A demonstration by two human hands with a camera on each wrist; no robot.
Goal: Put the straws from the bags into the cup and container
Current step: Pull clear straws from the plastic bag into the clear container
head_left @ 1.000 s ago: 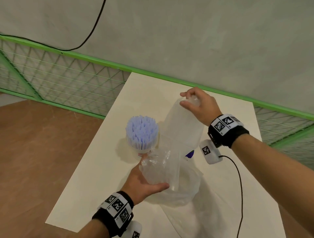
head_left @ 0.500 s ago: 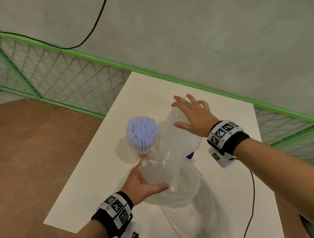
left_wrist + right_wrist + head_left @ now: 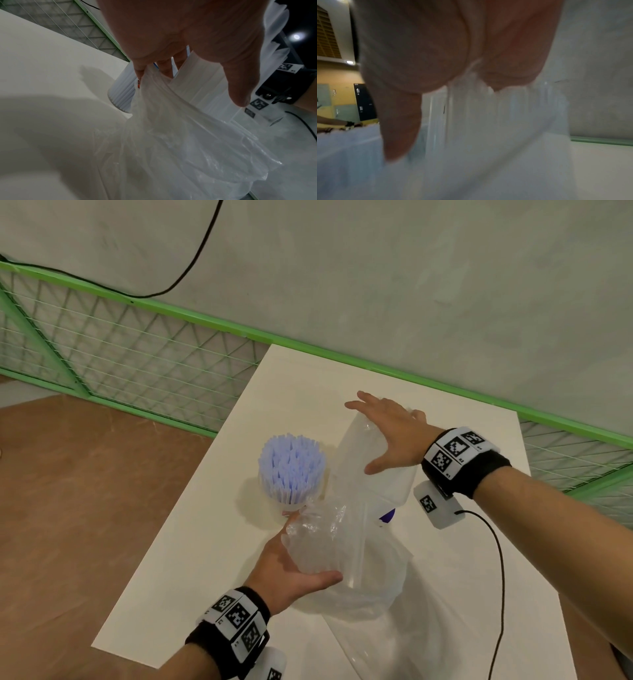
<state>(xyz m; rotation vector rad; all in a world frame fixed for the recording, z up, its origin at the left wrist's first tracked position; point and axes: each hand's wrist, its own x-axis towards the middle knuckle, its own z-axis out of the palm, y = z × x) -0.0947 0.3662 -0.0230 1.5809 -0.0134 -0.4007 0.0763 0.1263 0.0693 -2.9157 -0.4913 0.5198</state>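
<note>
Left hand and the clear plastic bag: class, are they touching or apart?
Touching. The left wrist view shows the left hand pinching the clear plastic bag, film bunched between its fingers.

**White desk crowded with straws and plastic**

A white desk (image 3: 219,508) runs from lower left to the upper right of the frame, its far edge against a green-railed mesh fence (image 3: 144,361). Left of centre on it stands a cup (image 3: 291,501) packed with pale blue straws (image 3: 291,463). Just beside, at centre, clear plastic bags (image 3: 370,587) spread over the surface. A black cable (image 3: 500,570) trails down the right side.
</note>
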